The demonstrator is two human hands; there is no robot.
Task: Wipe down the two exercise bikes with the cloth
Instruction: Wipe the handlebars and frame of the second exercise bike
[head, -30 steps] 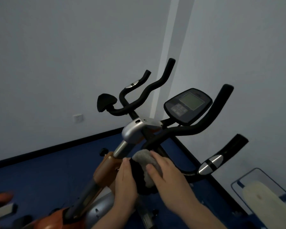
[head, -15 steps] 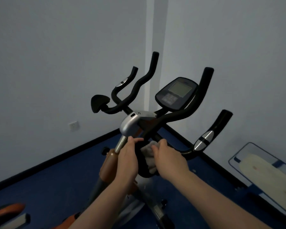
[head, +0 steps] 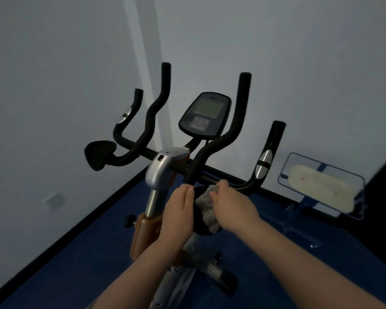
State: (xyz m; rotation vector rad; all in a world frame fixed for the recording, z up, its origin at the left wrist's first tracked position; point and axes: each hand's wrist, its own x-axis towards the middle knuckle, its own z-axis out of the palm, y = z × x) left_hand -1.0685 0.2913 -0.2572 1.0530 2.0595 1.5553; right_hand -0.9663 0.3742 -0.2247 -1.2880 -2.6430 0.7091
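Wiping is under way on the one exercise bike (head: 163,175) in view, at the right elbow pad (head: 201,221) below the handlebar (head: 212,177). The right hand (head: 232,208) presses the grey cloth (head: 206,208) onto the pad, fingers curled over the cloth. The left hand (head: 178,215) steadies the pad's left edge, fingers straight and pressed together. My judgement: the next move calls for drawing the cloth across the pad, then up the handlebar toward the console (head: 204,114). No second bike is in view.

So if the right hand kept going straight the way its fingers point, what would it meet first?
Probably the black handlebar crossbar just beyond the right hand, which grips the grey cloth; depth is uncertain.
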